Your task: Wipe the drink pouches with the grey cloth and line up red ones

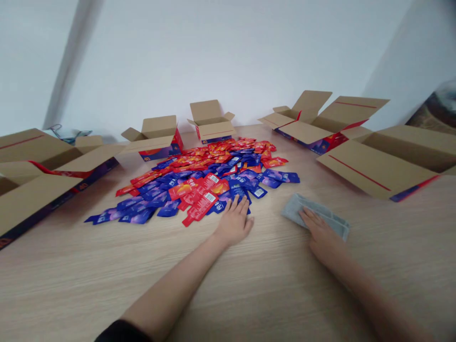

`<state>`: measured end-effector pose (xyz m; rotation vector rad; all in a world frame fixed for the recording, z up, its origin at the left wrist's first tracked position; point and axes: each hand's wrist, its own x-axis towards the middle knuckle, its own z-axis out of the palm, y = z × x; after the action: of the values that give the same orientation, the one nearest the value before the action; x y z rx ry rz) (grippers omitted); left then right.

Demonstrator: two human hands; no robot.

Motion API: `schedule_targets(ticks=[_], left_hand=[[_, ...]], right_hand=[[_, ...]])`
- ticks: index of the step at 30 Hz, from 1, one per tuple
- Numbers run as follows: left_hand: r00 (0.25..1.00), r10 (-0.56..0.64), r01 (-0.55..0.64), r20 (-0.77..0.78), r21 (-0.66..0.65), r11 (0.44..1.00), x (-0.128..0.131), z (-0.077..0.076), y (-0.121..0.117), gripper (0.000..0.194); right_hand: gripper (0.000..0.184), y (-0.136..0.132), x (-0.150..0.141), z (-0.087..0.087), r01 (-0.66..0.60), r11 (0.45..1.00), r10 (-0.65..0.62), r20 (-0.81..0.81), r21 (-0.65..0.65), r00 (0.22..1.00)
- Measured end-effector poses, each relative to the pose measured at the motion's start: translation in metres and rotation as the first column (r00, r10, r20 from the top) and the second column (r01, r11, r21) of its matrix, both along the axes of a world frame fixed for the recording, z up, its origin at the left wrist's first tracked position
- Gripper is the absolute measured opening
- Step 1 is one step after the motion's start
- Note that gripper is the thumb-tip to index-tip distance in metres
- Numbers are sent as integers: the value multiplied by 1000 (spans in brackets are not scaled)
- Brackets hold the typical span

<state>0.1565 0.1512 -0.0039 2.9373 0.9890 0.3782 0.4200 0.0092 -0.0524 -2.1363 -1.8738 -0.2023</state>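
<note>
1. Head view: the grey cloth (294,209) lay folded on the bench (270,285), directly beneath the fingers of the right hand (318,232), sticking out past them on both sides.
2. Those fingers lay close together over the cloth, pressing on its top; blur and the hidden thumb meant I could not tell whether they gripped it. Work with the cloth looked to be under way, though how far along could not be judged.
3. The left hand (235,221) rested palm down, its fingers a little apart and clamped on nothing, their tips at the near edge of the sachets (199,204).
4. Beyond and to the left of those fingertips spread the sachets, red and blue mixed, many overlapping. They lay loose and unsorted, so boxing and sorting both looked undone for this heap.
5. Farther out stood open cardboard boxes: the left box (39,197) well to the left of the left fingers, the back-left box (153,142) and back-middle box (215,129) beyond the heap, the rear-right box (311,133) beyond the right fingers, and the near-right box (374,166) to their right.
6. Flaps stood open on all these, so closing seemed undone; their contents could not be seen.
</note>
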Motion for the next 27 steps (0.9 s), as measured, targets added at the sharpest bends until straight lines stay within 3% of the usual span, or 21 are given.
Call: schedule_targets(ticks=[4,9,11,14,16,21,25,27], left_hand=[[999,-34,33,-22,-59,998,1,-6,-17,60],[985,-169,159,-35,-197,967,-25,16,-59,60],[961,-277,266,0,-281,922,-42,27,-87,59],[892,-443,436,90,-429,791,-77,39,-121,42],[881,-453,461,141,-473,751,-102,40,-129,39],[966,-196,242,170,-320,916,-146,30,-114,32],[985,-124,148,117,-229,962,-146,20,-117,37],[995,-74,86,71,-180,980,-139,17,-126,38]], right_hand=[[73,-2,4,2,-24,1000,24,-5,-20,1000],[67,-4,7,4,-14,999,13,-30,-35,999],[63,-5,7,6,-12,999,10,-43,-43,999],[62,-8,7,10,0,999,-3,-57,-53,998],[64,-10,5,12,11,998,-15,-54,-59,998],[60,-12,-6,25,61,994,-66,-53,-92,996],[49,-14,-4,43,185,978,-196,-127,-94,972],[46,-18,1,55,191,980,-197,-290,-50,937]])
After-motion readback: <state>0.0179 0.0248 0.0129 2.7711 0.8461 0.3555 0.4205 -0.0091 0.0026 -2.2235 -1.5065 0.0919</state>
